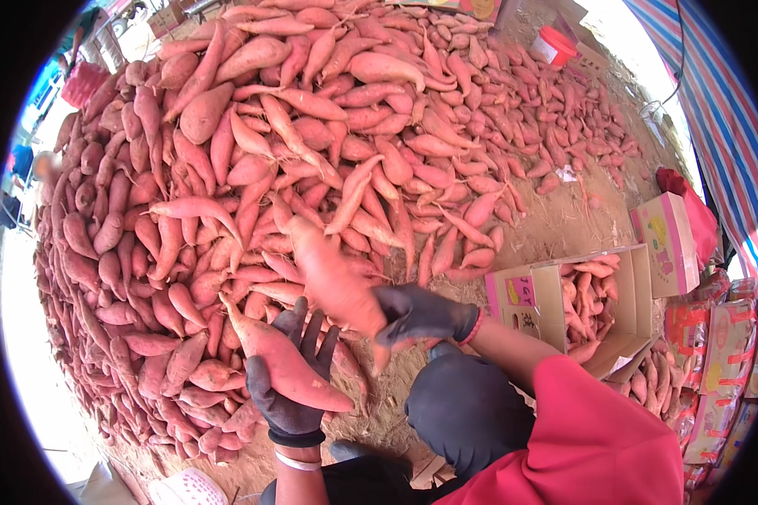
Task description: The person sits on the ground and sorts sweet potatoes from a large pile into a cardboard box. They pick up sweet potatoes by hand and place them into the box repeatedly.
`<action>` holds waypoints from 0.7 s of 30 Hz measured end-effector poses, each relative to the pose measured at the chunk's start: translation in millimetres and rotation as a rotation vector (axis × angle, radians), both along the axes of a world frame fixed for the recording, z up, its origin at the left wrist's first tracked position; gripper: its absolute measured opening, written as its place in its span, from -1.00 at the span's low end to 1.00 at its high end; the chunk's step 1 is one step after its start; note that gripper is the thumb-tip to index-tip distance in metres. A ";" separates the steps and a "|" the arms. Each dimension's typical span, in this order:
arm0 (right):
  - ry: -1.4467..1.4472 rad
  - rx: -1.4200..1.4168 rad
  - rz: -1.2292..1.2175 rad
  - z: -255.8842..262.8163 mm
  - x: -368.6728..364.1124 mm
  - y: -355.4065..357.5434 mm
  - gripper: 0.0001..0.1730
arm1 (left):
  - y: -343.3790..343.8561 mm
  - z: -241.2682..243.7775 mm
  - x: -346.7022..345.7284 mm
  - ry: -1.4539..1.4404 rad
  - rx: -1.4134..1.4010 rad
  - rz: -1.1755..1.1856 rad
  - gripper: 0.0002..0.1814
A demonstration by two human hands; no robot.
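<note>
A large pile of sweet potatoes (pixel 265 177) spreads over the ground before me. My left hand (pixel 294 379), in a dark glove, is palm up at the near edge of the pile, with a large sweet potato (pixel 284 363) lying in it between thumb and fingers. My right hand (pixel 420 315), also gloved, is to its right and grips the lower end of another large sweet potato (pixel 335 274). That one is blurred, tilted up to the left over the pile. The two held roots are apart.
Right of my knee (pixel 474 404) stands an open cardboard box (pixel 537 309) with sweet potatoes inside. Another carton (pixel 666 243) is behind it. Packed cartons (pixel 723 353) are stacked at the far right. A red bucket (pixel 554 47) stands at the top right, a white-and-pink basket (pixel 189 487) at bottom left.
</note>
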State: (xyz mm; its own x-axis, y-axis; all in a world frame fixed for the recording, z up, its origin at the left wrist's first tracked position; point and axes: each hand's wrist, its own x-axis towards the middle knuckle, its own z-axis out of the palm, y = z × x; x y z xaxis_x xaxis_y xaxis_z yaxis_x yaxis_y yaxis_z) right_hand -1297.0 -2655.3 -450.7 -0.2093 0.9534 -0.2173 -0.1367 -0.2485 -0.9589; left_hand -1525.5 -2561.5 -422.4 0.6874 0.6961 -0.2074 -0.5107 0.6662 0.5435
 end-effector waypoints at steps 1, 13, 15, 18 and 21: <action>-0.030 -0.010 0.079 14.2 -4.4 7.7 -0.26 | 2.2 0.3 -1.1 -0.062 -0.049 0.016 -0.13; -1.182 0.317 -0.539 -53.7 140.9 239.9 -0.42 | 7.9 65.3 -8.5 -0.024 -0.144 0.234 -0.02; -1.303 0.335 -0.461 -57.3 150.8 264.3 -0.36 | 11.6 63.9 -14.0 -0.006 -0.173 0.270 -0.04; -1.054 0.125 -0.251 -21.6 127.9 284.2 -0.28 | 14.6 65.7 -28.9 0.044 -0.182 0.361 -0.06; -0.978 -0.051 -0.228 -28.5 131.3 287.5 -0.24 | 16.8 68.1 -38.2 0.064 -0.182 0.421 -0.08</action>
State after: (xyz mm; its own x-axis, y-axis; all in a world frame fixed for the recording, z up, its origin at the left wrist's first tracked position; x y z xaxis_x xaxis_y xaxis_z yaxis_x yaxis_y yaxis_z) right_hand -1165.7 -2367.8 -479.2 0.2689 0.9333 -0.2380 0.6558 -0.3583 -0.6644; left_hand -1563.7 -2544.6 -354.3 0.3347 0.8601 -0.3850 -0.7262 0.4958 0.4763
